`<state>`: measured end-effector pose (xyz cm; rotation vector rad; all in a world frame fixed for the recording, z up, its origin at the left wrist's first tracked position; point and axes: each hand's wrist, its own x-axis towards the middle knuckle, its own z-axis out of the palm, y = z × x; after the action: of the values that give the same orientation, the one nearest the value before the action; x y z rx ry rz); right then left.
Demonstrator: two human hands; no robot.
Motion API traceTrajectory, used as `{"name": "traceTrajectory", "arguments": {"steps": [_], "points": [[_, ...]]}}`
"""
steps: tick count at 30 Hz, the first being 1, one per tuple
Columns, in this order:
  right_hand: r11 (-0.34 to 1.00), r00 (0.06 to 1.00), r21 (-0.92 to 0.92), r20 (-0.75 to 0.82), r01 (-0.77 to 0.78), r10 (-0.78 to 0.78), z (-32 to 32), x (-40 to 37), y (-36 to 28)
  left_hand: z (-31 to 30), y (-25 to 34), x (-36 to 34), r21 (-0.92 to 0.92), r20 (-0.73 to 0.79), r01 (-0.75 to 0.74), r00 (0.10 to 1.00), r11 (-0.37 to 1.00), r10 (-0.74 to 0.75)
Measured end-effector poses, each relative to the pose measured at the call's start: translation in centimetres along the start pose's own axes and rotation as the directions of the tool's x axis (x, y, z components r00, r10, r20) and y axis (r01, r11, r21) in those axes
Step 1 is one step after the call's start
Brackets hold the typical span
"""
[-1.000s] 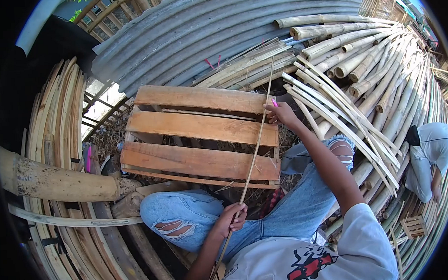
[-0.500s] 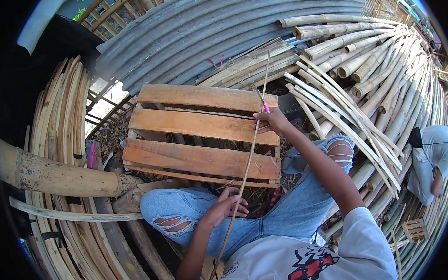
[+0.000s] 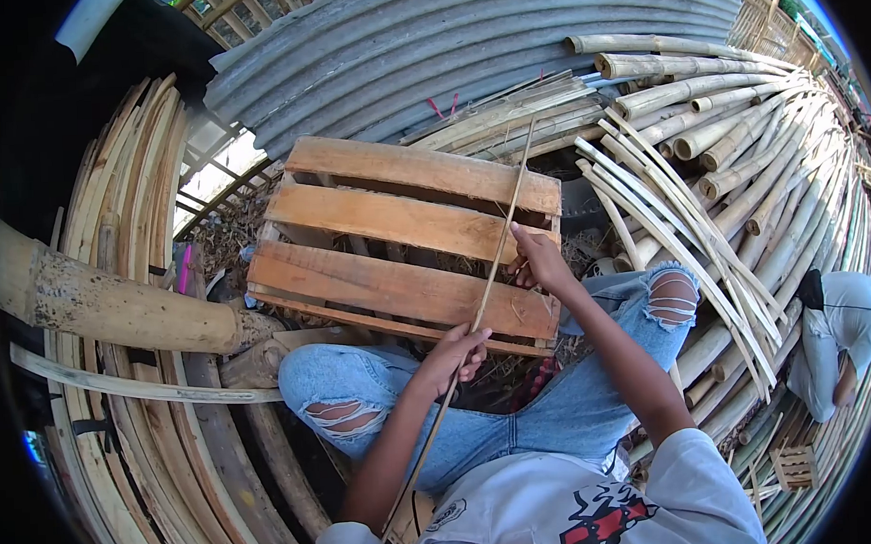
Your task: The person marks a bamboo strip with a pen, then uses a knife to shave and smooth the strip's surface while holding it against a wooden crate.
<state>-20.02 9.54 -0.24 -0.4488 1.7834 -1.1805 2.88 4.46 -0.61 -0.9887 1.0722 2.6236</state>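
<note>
A long thin bamboo strip [image 3: 494,272] runs slantwise from beside my lap up over a wooden slatted crate [image 3: 376,216]. My left hand [image 3: 456,354] is closed around the strip near the crate's front edge. Higher up, my right hand [image 3: 541,261] is closed over the crate's right side, fingers curled, with its thumb against or close beside the strip. Whatever sits inside the right hand is hidden by the thumb and fingers. The strip's upper end reaches past the crate's back slat.
Split bamboo strips [image 3: 679,244] and many thick poles [image 3: 729,151] lie to the right. Long slats [image 3: 132,235] and a thick bamboo pole [image 3: 129,294] stand at left. Corrugated sheeting [image 3: 428,61] lies behind the crate. Another person [image 3: 836,330] bends down at far right.
My right hand has come down along the strip and turned; the thin pointed tool with a pink band seen in it before no longer shows. My left hand has moved up to the crate's edge.
</note>
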Motion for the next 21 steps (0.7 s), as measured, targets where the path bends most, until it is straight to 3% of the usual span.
{"name": "traceTrajectory", "arguments": {"steps": [1,2,4,5,7,10,12,14,16,18,20,21], "points": [[0.971,0.987,-0.177,0.026,0.162,-0.16,0.0,0.5,0.9,0.4,0.2,-0.2,0.002,-0.022,0.001,1.0,1.0,-0.001],[0.969,0.986,-0.184,0.029,0.165,-0.162,-0.3,0.7,1.8,0.4,0.2,-0.1,-0.003,-0.021,-0.004,1.0,1.0,0.004],[0.795,0.963,-0.544,0.153,0.269,-0.221,-0.4,-1.5,0.8,0.2,-0.2,0.1,0.011,-0.042,0.004,0.999,1.0,-0.003],[0.678,0.909,-0.607,0.244,0.415,-0.338,-0.4,-2.1,1.3,0.1,-0.3,0.1,0.008,-0.037,0.005,0.999,1.0,-0.005],[0.656,0.923,-0.65,0.254,0.383,-0.288,-0.1,-3.1,2.1,-0.2,-0.7,0.2,-0.183,0.01,0.012,1.0,0.983,-0.01],[0.574,0.913,-0.709,0.326,0.409,-0.247,0.8,-5.4,2.6,-0.3,-1.0,0.2,-0.201,0.024,0.02,1.0,0.979,-0.016],[0.499,0.849,-0.689,0.392,0.526,-0.353,1.5,-6.4,3.6,-0.4,-1.1,0.3,-0.213,0.031,0.034,0.999,0.976,-0.029],[0.449,0.851,-0.725,0.4,0.521,-0.342,1.6,-5.7,3.1,-0.6,-1.0,0.5,-0.225,0.037,0.049,0.998,0.973,-0.042],[0.303,0.814,-0.77,0.45,0.562,-0.367,1.6,-4.2,3.1,-0.9,-1.0,1.0,-0.206,-0.022,0.051,0.998,0.977,-0.056],[0.29,0.809,-0.79,0.393,0.541,-0.438,1.3,-2.6,3.4,-1.0,-1.3,1.0,-0.248,0.009,0.066,0.998,0.967,-0.065],[0.414,0.892,-0.881,0.02,0.23,-0.452,-0.8,0.6,1.8,-0.6,-2.1,0.5,-0.114,-0.007,0.016,1.0,0.993,-0.017],[0.415,0.889,-0.879,0.025,0.237,-0.457,-1.6,1.3,1.8,-0.3,-2.3,0.4,-0.108,-0.018,0.033,0.999,0.994,-0.035]]}}
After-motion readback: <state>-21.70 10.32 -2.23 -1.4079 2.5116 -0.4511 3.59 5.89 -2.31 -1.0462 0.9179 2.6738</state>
